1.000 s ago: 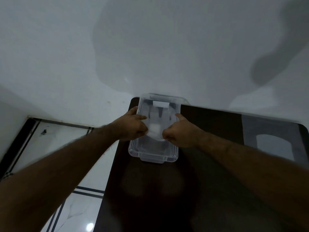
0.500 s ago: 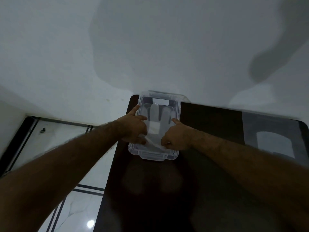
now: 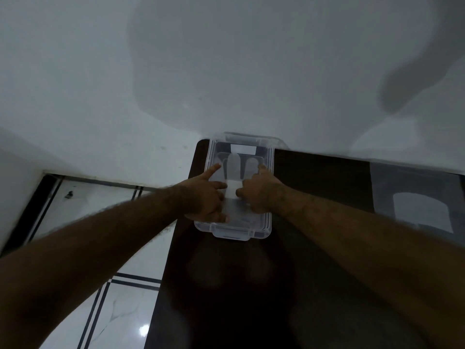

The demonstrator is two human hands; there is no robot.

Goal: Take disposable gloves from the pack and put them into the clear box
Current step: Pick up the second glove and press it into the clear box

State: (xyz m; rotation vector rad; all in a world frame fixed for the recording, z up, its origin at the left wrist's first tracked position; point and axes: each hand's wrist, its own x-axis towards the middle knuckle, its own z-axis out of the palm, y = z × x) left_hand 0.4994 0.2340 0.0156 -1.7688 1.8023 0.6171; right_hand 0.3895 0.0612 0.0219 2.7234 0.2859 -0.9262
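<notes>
Floor (image 3: 75, 205) at far left: pale glossy tile with dark border lines, lower than the work surface.

Left hand (image 3: 205, 197): inside the clear box (image 3: 241, 229), palm down on the near left part of the disposable glove (image 3: 232, 170). Forefinger extended toward the far wall of the box, the rest curled. Whether the grip pinches the film or merely presses it flat cannot be told.

Glove: thin translucent film, lying flat on the box floor. Its long axis runs away from the person – finger lobes toward the far end, cuff toward the near end between the two hands. A brighter patch shows mid-glove.

Box: rectangular, rigid clear plastic, rounded corners, a moulded handle lip at the near end. It stands at the far left corner of the dark, glossy counter (image 3: 251, 285), its long axis matching the glove's.

Right hand (image 3: 256, 195): opposite the left, on the glove's right edge, fingers curled, thumb up along the box's right wall. Grip state likewise unclear.

Judgement – both hands are equally near; the remaining move appears to be smoothing and letting go.

Far right: a greyish flat packet (image 3: 417, 200), possibly the glove pack, well apart.
</notes>
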